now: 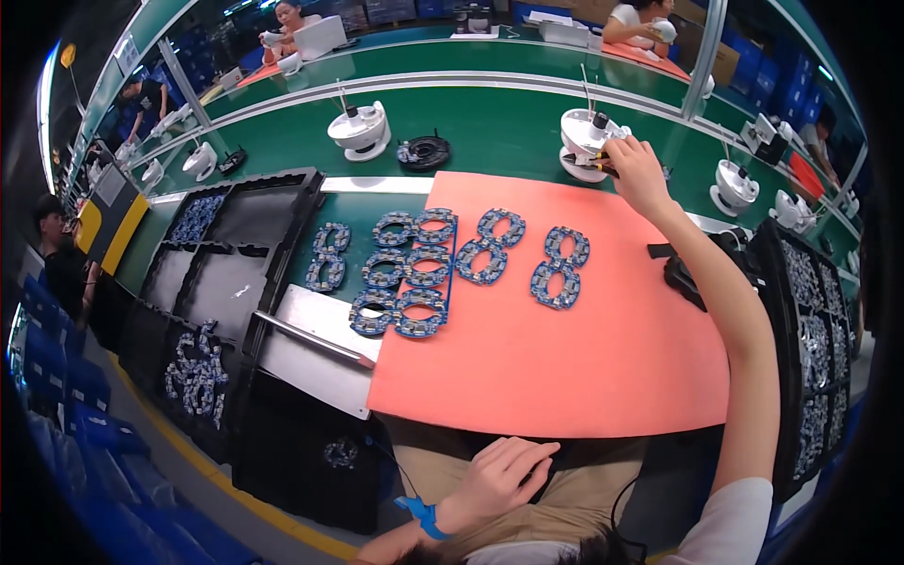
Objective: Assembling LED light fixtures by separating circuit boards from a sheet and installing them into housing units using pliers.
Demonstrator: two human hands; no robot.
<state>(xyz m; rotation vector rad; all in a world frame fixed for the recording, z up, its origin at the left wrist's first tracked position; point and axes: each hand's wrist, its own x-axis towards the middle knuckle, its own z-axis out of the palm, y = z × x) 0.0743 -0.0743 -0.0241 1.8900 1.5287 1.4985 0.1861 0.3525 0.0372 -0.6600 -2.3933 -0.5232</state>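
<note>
My right hand point(637, 171) reaches far out over the green belt, fingers closed around small pliers point(605, 167) with black and yellow handles. The pliers are at a white round housing point(576, 132) on a stand, with thin wires rising from it; the exact contact is hidden by my hand. Low over my lap, my left hand point(499, 482) has its fingers stretched out and holds nothing. A blue strap point(421, 516) goes round that wrist. On the salmon-coloured mat point(584, 367) lie blue figure-eight circuit boards point(560, 268), several more point(405, 268) grouped at its left edge.
Black trays point(254, 311) with circuit boards stand at left, another black tray point(796, 311) with small parts at right. More white housings point(360, 132) and a black round part point(424, 151) sit on the green belt point(508, 122). People work across the line.
</note>
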